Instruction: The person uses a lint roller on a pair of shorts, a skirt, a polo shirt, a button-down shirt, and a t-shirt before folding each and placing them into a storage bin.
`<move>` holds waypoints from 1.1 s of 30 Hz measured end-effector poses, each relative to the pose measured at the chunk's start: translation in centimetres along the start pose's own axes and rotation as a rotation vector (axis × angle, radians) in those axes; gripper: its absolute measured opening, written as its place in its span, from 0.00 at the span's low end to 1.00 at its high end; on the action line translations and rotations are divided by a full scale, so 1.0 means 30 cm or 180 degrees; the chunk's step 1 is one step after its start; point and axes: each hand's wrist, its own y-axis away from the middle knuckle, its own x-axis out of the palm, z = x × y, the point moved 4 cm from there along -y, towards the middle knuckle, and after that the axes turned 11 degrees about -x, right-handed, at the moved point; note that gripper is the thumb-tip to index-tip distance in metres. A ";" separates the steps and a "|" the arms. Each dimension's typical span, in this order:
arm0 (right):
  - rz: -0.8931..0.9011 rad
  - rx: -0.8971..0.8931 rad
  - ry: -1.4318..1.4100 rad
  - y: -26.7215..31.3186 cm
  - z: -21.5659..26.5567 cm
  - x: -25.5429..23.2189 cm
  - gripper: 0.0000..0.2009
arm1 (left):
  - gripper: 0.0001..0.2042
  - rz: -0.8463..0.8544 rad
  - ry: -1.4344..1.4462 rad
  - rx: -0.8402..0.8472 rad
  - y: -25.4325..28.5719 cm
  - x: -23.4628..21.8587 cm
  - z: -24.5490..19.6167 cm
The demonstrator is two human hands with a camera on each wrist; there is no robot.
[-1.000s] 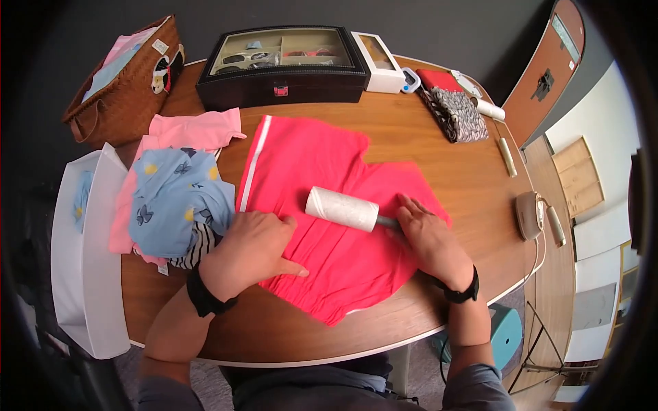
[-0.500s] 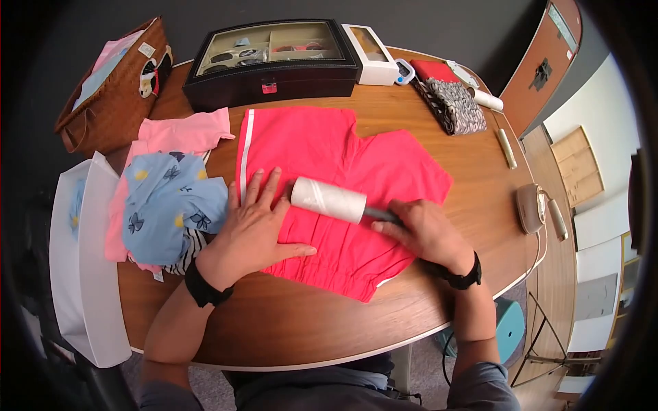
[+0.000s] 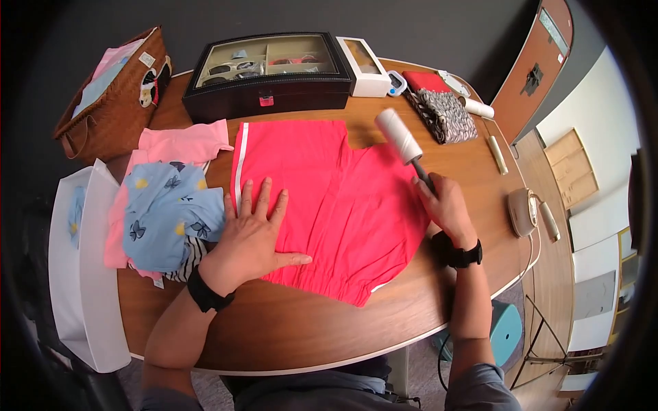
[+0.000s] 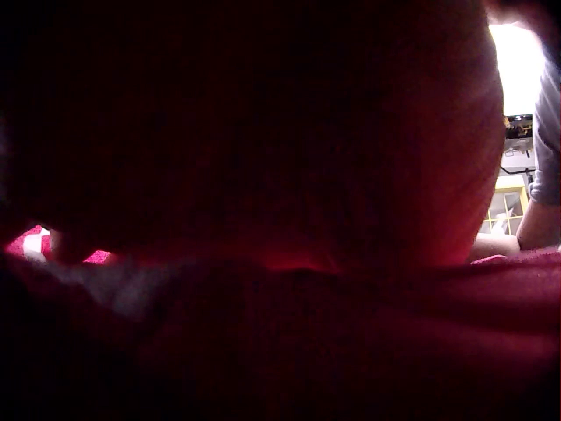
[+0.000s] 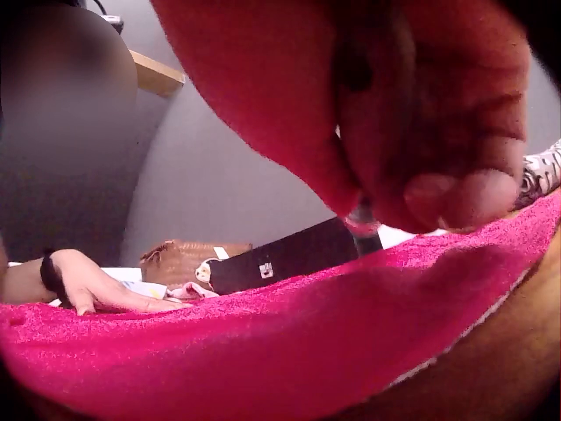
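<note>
Pink garment (image 3: 315,178) under flat left hand (image 3: 252,236) — lint roller (image 3: 399,135) in grip of right hand (image 3: 449,209)

- The garment (image 3: 308,171) is spread on the table (image 3: 288,335), the left hand (image 3: 250,229) laid on its left part.
- Behind it, a case (image 3: 274,104) is set, with a box (image 3: 373,86) at its right.
- Left of it, clothes (image 3: 161,222) are piled, flanked further left by a bin (image 3: 103,288).
</note>
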 end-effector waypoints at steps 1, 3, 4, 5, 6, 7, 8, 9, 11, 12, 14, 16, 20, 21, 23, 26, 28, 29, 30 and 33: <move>-0.0179 0.0123 -0.0265 -0.012 -0.008 -0.003 0.17 | 0.59 -0.0019 0.0005 0.0002 0.000 0.001 0.001; -0.0370 0.0220 -0.0503 -0.051 -0.025 0.004 0.17 | 0.59 0.0037 0.0065 -0.0026 -0.001 0.004 0.001; -0.0652 0.0105 -0.1150 -0.083 -0.034 0.017 0.17 | 0.59 0.0004 0.0076 -0.0029 0.000 0.002 0.000; -0.0931 -0.0023 -0.1802 -0.119 -0.047 0.027 0.17 | 0.59 0.0029 0.0020 -0.0026 0.002 0.001 -0.002; -0.0552 0.0230 -0.1858 -0.160 -0.080 0.049 0.18 | 0.59 0.0048 -0.0043 -0.0026 0.002 -0.002 -0.002; -0.0582 0.0195 -0.1854 -0.199 -0.082 0.049 0.18 | 0.59 0.0004 -0.0052 -0.0035 0.002 -0.006 -0.001; -0.0189 0.0322 -0.1427 -0.235 -0.077 0.065 0.19 | 0.59 0.0011 -0.0053 -0.0026 0.002 -0.004 -0.002; 0.0195 0.0454 -0.0998 -0.268 -0.070 0.074 0.21 | 0.59 0.0018 -0.0058 -0.0014 0.003 0.001 -0.001; 0.0431 0.0662 -0.0858 -0.327 -0.038 0.062 0.20 | 0.59 -0.0072 -0.0079 -0.0007 -0.003 0.007 0.006; 0.0322 0.0807 -0.1566 -0.340 -0.017 0.058 0.18 | 0.60 -0.0044 -0.0024 0.0006 -0.003 0.008 0.005; 0.0367 0.0975 -0.2353 -0.339 0.072 -0.004 0.12 | 0.59 -0.0200 0.0188 0.0097 -0.004 0.025 0.011; 0.0396 0.0749 -0.2325 -0.375 0.050 0.008 0.10 | 0.60 -0.0132 0.0124 0.0055 -0.001 0.020 0.009; 0.0452 -0.0032 -0.3269 -0.385 0.065 0.010 0.10 | 0.60 -0.0041 0.0078 0.0046 -0.002 0.019 0.009; 0.0453 -0.0035 -0.3260 -0.377 0.072 0.013 0.10 | 0.60 -0.0047 0.0086 0.0047 -0.002 0.019 0.009; 0.0107 -0.0354 -0.3642 -0.373 0.099 0.003 0.06 | 0.60 -0.0011 0.0095 0.0047 -0.003 0.019 0.008; 0.0084 -0.0438 -0.2887 -0.388 0.060 0.001 0.02 | 0.60 -0.0037 0.0094 0.0053 -0.003 0.019 0.007; -0.0164 -0.0538 -0.2102 -0.390 0.020 0.031 0.01 | 0.60 -0.0075 0.0152 0.0066 -0.003 0.026 0.010; -0.0394 -0.0634 -0.1309 -0.390 -0.002 0.042 0.01 | 0.60 -0.0118 0.0215 0.0070 -0.006 0.029 0.011; -0.0426 -0.0732 -0.0857 -0.384 -0.030 0.054 0.04 | 0.60 -0.0129 0.0206 0.0082 -0.007 0.034 0.013; -0.0419 -0.0530 -0.0319 -0.354 -0.061 0.070 0.08 | 0.59 -0.0206 0.0232 0.0091 -0.008 0.037 0.018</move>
